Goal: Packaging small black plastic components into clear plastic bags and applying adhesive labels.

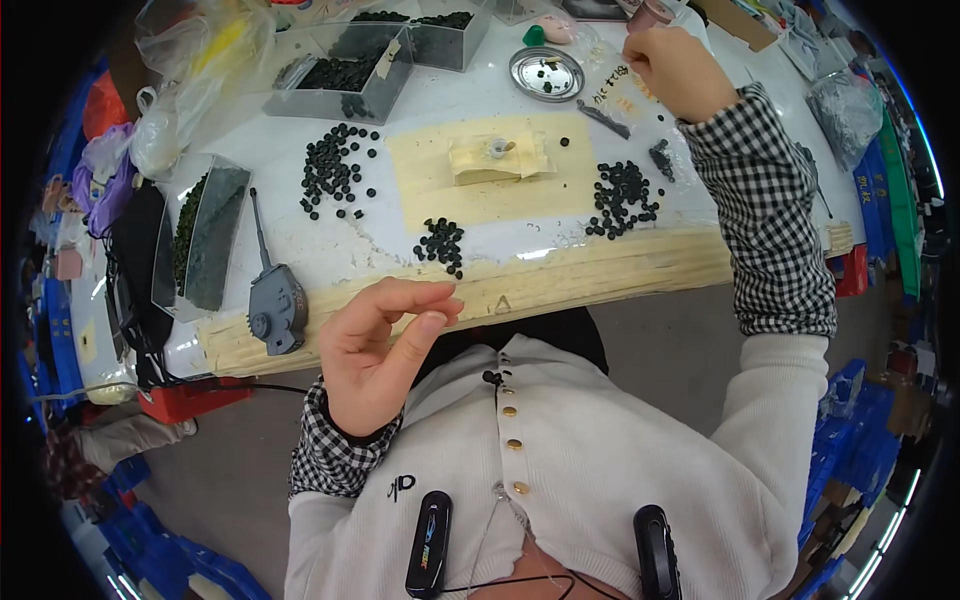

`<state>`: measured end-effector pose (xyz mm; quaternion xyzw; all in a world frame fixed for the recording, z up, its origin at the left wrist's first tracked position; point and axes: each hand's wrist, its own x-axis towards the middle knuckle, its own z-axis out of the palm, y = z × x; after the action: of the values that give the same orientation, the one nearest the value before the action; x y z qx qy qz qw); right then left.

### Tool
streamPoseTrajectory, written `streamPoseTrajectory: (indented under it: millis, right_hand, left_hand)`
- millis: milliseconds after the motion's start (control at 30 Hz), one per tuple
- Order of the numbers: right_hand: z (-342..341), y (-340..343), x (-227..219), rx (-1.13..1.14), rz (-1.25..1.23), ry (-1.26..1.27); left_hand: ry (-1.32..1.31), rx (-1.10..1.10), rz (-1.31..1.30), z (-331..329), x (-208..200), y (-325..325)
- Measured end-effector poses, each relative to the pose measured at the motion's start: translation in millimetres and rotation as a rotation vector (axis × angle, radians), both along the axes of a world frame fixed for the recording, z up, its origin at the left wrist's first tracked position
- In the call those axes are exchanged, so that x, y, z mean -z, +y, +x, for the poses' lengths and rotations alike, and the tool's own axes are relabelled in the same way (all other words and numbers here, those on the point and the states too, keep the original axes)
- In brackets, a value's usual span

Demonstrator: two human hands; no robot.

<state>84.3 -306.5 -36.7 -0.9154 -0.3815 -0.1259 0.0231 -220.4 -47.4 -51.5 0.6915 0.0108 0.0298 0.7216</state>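
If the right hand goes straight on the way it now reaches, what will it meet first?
Probably the pink-brown roll at the table's far edge: the right hand is closed just beside it, perhaps already touching; depth is unclear.

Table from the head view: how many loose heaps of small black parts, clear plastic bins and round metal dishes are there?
Heaps of black parts: 3
Clear plastic bins: 3
Round metal dish: 1
Total: 7
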Motion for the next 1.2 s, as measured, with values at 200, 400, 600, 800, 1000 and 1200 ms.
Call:
streamPoseTrajectory:
  millis: [200,400,600,800,1000,1200]
  right_hand:
    - [-115.4,-26.0,-104.9,0.058,0.178,0.044]
    - [-223.7,-26.1,-106.9,-0.043,0.37,0.348]
    - [-246.4,9.3,-15.3,-0.091,0.646,0.943]
    - [-245.8,27.0,13.1,-0.15,0.759,1.071]
    - [-241.7,25.7,21.8,-0.254,0.744,1.085]
    - [-244.6,21.3,30.1,-0.218,0.903,1.418]
  left_hand:
    - [-0.061,0.206,-0.035,4.0,4.2,-1.5]
    - [-0.08,0.605,-0.018,15.6,-0.7,-16.7]
    - [0.233,0.567,-0.172,15.7,5.8,-31.6]
    - [0.248,0.436,-0.078,6.4,13.9,-26.4]
    - [0.327,0.443,-0.076,7.3,17.0,-23.8]
    - [0.099,0.434,0.069,10.6,19.5,-25.1]
